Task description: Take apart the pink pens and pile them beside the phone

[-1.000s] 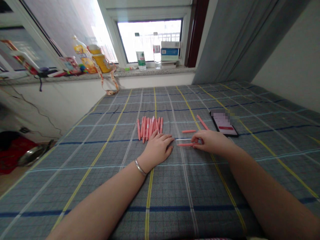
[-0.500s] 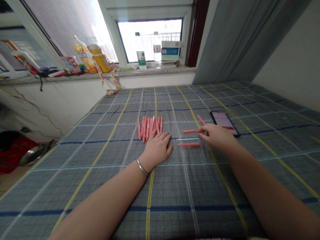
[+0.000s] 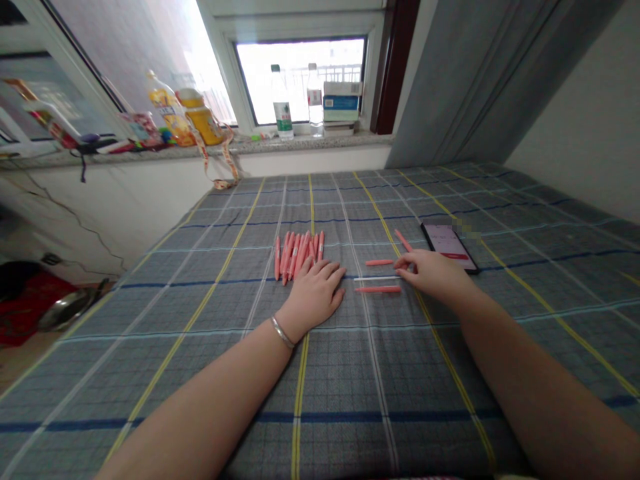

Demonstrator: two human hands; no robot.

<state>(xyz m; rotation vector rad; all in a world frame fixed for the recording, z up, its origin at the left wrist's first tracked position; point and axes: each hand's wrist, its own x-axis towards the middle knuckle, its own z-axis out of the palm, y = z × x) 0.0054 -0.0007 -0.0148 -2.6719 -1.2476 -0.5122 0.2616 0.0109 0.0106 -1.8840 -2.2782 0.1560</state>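
Right of centre, the right hand [image 3: 434,277] lies open on the plaid sheet [image 3: 350,380], gripping nothing, its fingertips [image 3: 401,266] by a thin white refill [image 3: 375,278] and a pink barrel [image 3: 377,289], while the left hand [image 3: 314,293] rests flat, empty, touching the row of pink pens [image 3: 297,252] at centre.

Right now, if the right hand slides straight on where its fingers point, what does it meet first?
Probably the short pink pen piece, just beyond the fingertips of the right hand. The white refill lies close beside that line, so it could come first.
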